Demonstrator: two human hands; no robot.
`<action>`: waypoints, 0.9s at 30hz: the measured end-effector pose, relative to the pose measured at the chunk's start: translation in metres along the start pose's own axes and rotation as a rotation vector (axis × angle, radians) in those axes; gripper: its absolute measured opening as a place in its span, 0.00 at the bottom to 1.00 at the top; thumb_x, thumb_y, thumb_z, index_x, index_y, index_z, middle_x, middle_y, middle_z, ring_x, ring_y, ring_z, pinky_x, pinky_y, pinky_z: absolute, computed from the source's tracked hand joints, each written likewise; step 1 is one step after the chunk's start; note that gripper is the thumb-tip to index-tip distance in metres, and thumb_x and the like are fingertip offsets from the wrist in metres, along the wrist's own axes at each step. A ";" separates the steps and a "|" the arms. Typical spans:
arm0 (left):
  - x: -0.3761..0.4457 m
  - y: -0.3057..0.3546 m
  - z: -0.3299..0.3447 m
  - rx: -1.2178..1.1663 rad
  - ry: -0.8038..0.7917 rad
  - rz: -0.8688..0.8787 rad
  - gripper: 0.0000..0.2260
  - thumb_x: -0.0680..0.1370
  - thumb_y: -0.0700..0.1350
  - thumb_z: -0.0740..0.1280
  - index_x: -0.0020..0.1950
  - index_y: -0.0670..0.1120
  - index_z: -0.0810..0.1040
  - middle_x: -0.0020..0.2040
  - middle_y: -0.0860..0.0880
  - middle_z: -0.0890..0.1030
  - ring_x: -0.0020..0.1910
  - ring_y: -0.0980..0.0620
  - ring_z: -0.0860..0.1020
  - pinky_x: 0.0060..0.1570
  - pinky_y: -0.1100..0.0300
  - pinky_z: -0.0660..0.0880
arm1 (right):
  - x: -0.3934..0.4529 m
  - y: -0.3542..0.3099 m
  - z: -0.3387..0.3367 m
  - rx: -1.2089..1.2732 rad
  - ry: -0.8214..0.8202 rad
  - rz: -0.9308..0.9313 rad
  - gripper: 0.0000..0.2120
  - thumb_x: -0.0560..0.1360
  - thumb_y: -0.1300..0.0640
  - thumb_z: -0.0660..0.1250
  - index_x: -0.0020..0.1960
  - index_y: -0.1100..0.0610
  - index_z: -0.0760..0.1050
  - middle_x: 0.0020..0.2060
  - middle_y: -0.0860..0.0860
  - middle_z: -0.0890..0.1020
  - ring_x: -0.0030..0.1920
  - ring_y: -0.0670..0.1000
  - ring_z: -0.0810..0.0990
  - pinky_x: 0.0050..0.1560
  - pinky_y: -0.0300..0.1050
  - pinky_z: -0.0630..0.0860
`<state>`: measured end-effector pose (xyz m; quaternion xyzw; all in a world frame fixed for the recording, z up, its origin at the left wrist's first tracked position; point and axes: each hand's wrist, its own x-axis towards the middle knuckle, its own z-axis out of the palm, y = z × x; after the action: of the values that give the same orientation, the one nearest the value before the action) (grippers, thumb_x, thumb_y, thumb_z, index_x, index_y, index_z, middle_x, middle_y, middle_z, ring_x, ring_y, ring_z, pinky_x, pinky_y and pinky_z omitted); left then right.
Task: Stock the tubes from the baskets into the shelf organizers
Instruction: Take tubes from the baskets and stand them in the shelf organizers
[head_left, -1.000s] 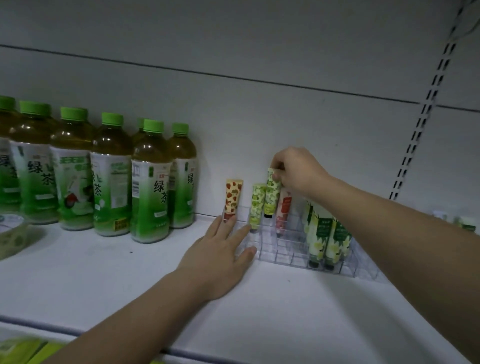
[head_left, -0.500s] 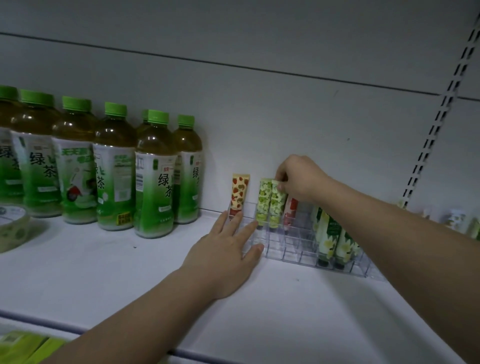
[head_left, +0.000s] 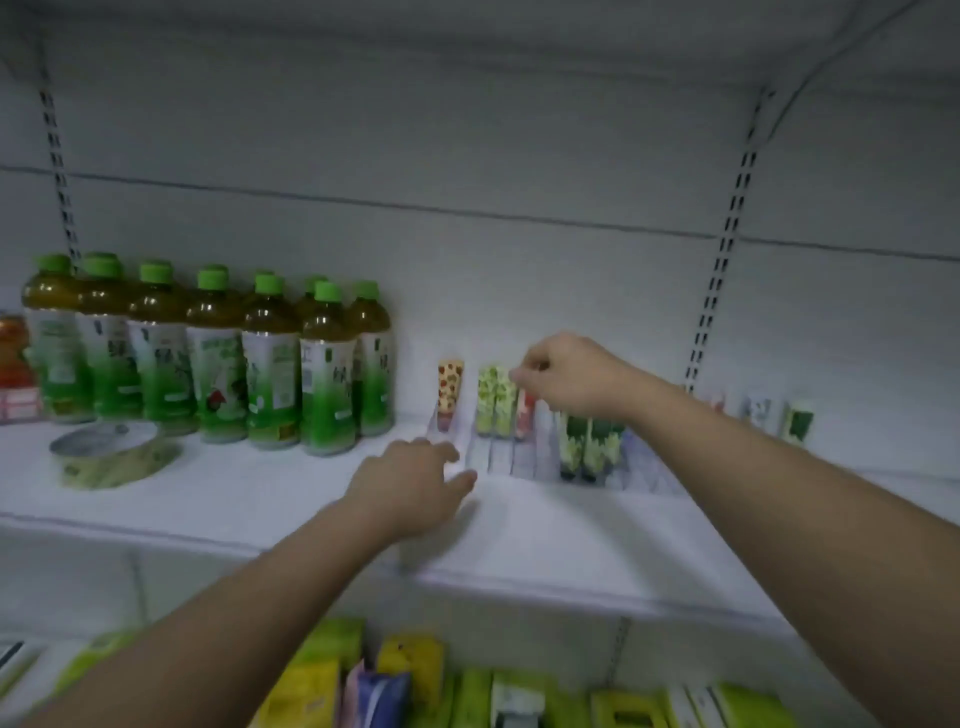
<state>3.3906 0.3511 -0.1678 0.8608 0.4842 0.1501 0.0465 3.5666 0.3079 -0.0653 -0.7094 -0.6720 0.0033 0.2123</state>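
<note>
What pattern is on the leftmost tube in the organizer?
Red spots on a yellow ground, seen in the head view.

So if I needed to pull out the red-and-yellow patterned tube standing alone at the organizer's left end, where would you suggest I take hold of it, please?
I would pinch the flat crimped top of the red-and-yellow tube, coming from above. It stands upright, cap down in the clear organizer, so only its upper part rises free. No neighbour stands close to it, and the left hand rests lower, by the organizer's front corner.

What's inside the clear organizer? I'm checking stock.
The clear organizer holds a strawberry tube, two light-green tubes, a red tube, two dark-green tubes; the right hand covers some cells.
</note>
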 end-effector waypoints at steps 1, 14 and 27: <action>-0.015 0.003 -0.002 -0.008 -0.006 -0.014 0.20 0.79 0.61 0.57 0.68 0.55 0.71 0.67 0.47 0.74 0.65 0.45 0.71 0.63 0.50 0.70 | -0.019 -0.005 0.001 0.033 -0.008 0.010 0.17 0.80 0.49 0.62 0.47 0.62 0.81 0.43 0.59 0.85 0.44 0.59 0.82 0.45 0.50 0.78; -0.237 0.009 0.123 -0.432 0.039 -0.227 0.09 0.78 0.50 0.63 0.37 0.51 0.73 0.40 0.46 0.81 0.45 0.42 0.80 0.44 0.53 0.75 | -0.227 -0.016 0.145 0.432 -0.364 0.098 0.11 0.80 0.57 0.62 0.44 0.60 0.79 0.36 0.56 0.82 0.28 0.52 0.77 0.22 0.35 0.68; -0.307 -0.040 0.345 -0.362 -0.770 -0.602 0.09 0.79 0.43 0.60 0.43 0.42 0.78 0.49 0.43 0.81 0.52 0.44 0.80 0.43 0.62 0.69 | -0.337 0.107 0.405 0.468 -0.838 0.639 0.16 0.79 0.61 0.59 0.35 0.67 0.68 0.29 0.58 0.64 0.27 0.54 0.61 0.29 0.42 0.59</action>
<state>3.3132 0.1349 -0.5699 0.6543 0.6245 -0.1163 0.4104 3.5183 0.1054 -0.5609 -0.7495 -0.4323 0.4968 0.0678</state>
